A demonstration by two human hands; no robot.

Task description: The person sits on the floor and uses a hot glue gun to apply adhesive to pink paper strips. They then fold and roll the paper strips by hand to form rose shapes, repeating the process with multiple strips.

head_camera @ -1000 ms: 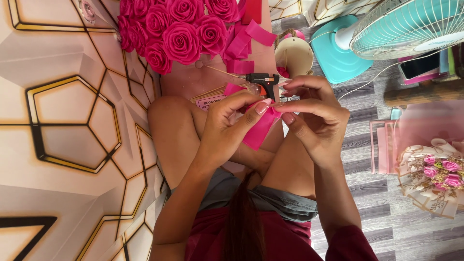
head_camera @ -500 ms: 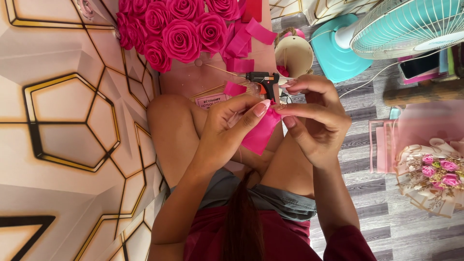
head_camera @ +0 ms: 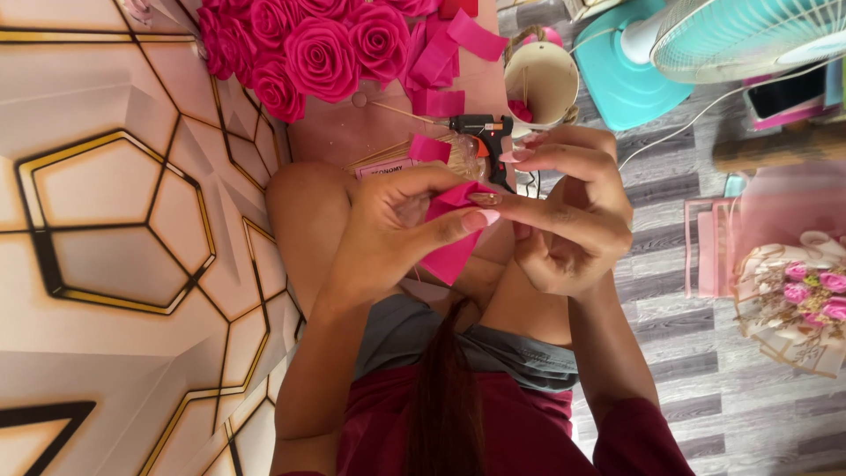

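Both of my hands meet over my lap on one pink ribbon strip. My left hand pinches its folded upper end between thumb and forefinger, and the loose end hangs down toward my knee. My right hand presses the same fold from the other side with its fingertips. Just beyond my fingers a black glue gun lies on the pink surface.
A cluster of finished pink ribbon roses lies at the top, with cut pink ribbon pieces beside it. A white cup, a teal fan and a wrapped bouquet stand to the right. A patterned wall fills the left.
My fingers have worked the ribbon's top into a tighter fold, and both hands have shifted slightly toward me. The glue gun has not moved.
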